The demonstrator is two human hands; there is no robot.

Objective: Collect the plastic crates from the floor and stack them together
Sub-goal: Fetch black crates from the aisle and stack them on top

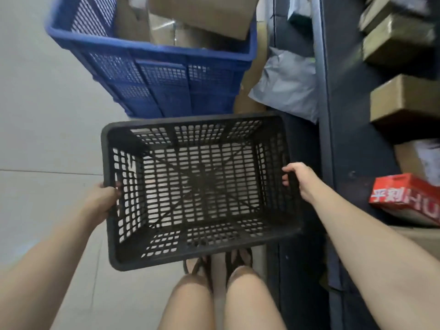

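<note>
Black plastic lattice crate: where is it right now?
Head view, centre: the black plastic lattice crate is held between the left hand and right hand, just in front of the blue plastic crate.

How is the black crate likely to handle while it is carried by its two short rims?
The black crate is empty and mostly perforated mesh, so probably light for its size. Its thick rim and cross-ribbed base suggest it stays fairly stiff. With the left hand and right hand on opposite rims, it should stay level.
</note>
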